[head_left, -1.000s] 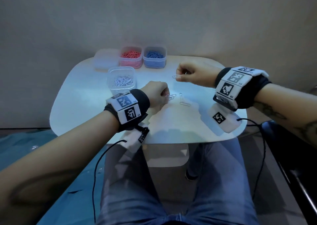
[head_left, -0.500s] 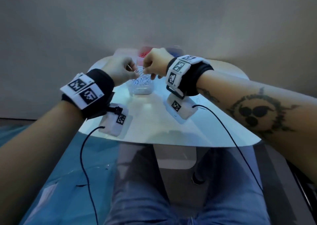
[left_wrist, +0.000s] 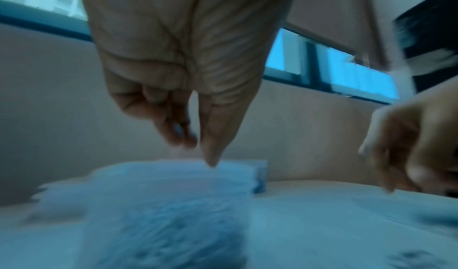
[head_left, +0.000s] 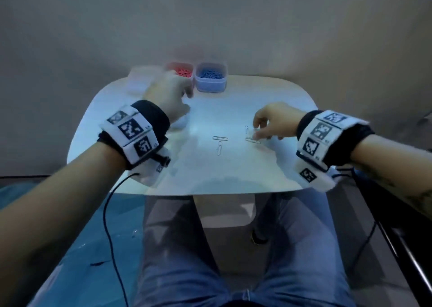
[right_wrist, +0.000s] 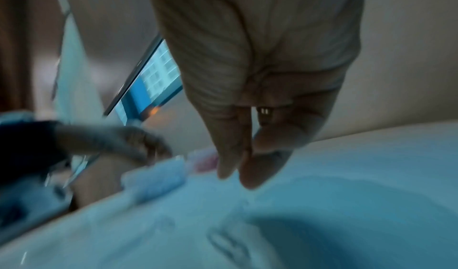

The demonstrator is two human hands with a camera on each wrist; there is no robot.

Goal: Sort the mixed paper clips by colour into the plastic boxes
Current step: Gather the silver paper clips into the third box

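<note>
**Loose clips on the bench, hands apart**

A white bench (head_left: pixel 131 147) is seen in the middle of the head view. At its far edge, in the upper centre of the frame, a box of red clips (head_left: pixel 184 72) and a box of blue clips (head_left: pixel 211 76) are set side by side, with a pale box (head_left: pixel 140 82) to their left. A clear box (left_wrist: pixel 158 214) of silver clips is shown blurred below the left hand (head_left: pixel 167 91), which is held above it with fingers loosely bent; nothing is seen in its grasp.

Two silver clips (head_left: pixel 219 143) lie near the bench centre. Right of them, the right hand (head_left: pixel 275 122) is lowered over another pair of silver clips (head_left: pixel 251 136), fingertips close together at them; whether one is pinched cannot be told.
</note>
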